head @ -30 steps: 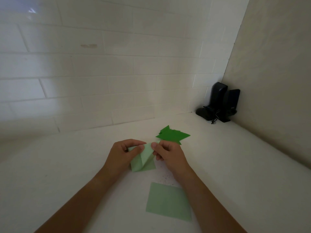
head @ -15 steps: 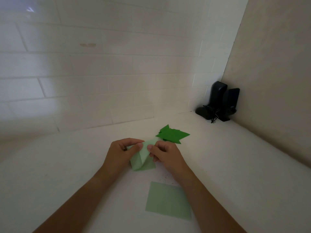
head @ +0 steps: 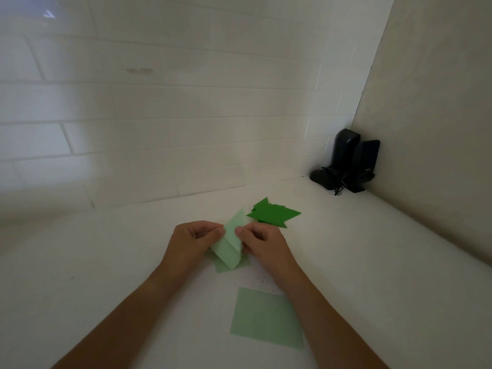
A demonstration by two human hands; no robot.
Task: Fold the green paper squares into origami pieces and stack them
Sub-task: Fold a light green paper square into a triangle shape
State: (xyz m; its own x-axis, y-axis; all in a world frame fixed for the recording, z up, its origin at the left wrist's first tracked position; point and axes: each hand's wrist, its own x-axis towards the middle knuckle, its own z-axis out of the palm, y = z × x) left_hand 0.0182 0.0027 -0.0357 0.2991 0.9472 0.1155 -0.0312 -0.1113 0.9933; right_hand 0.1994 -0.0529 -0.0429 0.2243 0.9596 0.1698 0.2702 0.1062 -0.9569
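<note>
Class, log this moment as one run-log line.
step: folding | left hand + right hand: pinch light green paper | dark green folded stack: behind | flat square: waiting

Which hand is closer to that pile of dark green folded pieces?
Right. The right hand sits just below-left of the dark green pile; the left hand is farther left, across the light green paper both pinch.

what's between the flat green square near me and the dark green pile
In the head view, the pale sheet being folded, pinched by the left hand and right hand, lies between flat square and pile.
</note>
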